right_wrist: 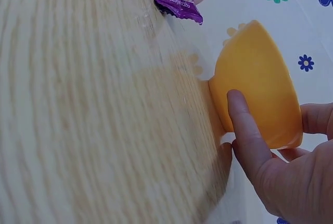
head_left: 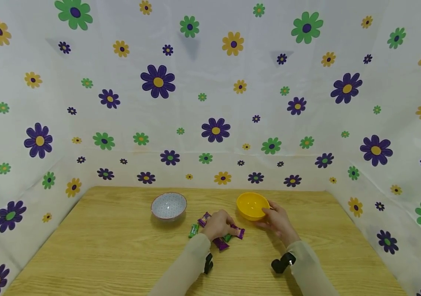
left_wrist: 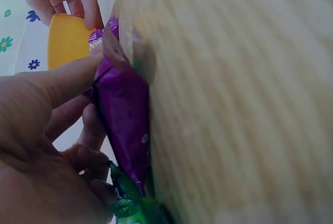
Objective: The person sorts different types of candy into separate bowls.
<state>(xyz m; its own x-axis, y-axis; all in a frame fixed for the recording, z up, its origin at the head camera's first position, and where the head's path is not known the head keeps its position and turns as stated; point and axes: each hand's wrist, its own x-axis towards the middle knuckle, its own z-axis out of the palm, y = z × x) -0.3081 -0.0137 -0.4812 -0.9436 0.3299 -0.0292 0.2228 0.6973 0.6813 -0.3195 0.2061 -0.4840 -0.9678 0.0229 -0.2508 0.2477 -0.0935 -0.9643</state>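
Note:
My left hand (head_left: pixel 218 225) reaches into a small group of wrapped candies and pinches a purple-wrapped candy (right_wrist: pixel 179 6) between thumb and fingers, low over the wooden table. Another purple candy (head_left: pixel 220 244) lies just below that hand, and a third purple candy (head_left: pixel 204 219) lies beyond it. A green-wrapped candy (head_left: pixel 193 230) lies to its left; one more green candy (head_left: pixel 227 237) is mostly hidden beneath the palm. On the right, my right hand (head_left: pixel 278 222) grips the yellow bowl (right_wrist: pixel 255 88), thumb on its outer wall and fingers round the rim side. The bowl stands upright on its foot.
A pale bowl (head_left: pixel 169 206) with a patterned inside and a reddish rim stands left of the candies. Flower-printed white sheeting (head_left: pixel 188 107) closes in the wooden table (head_left: pixel 121 246) at the back and both sides.

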